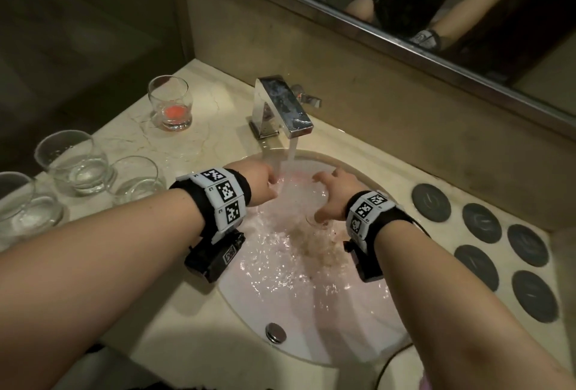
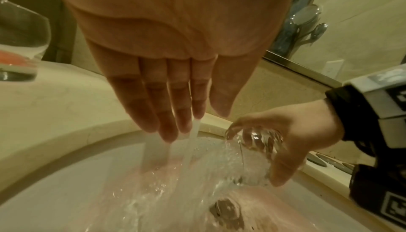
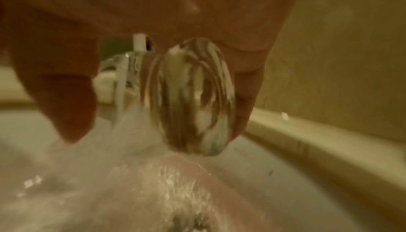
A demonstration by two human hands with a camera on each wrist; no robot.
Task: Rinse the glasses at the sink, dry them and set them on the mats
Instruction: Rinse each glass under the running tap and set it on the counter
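Item: glass (image 2: 256,150), under rinse at the sink (image 1: 311,355).
My right hand (image 1: 335,195) curls round it, tilted over the basin beside the tap's (image 1: 282,106) stream; my left hand (image 2: 173,86) is flat-fingered in the water, holding nothing. Risk: wet glass slipping from my grip and striking the basin. Mats (image 1: 481,223) wait to the right. Legible writing: none, only coded wristband squares.

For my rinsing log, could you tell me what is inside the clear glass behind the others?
The clear glass near the chrome faucet holds a red-orange residue at its bottom; nothing covers it.
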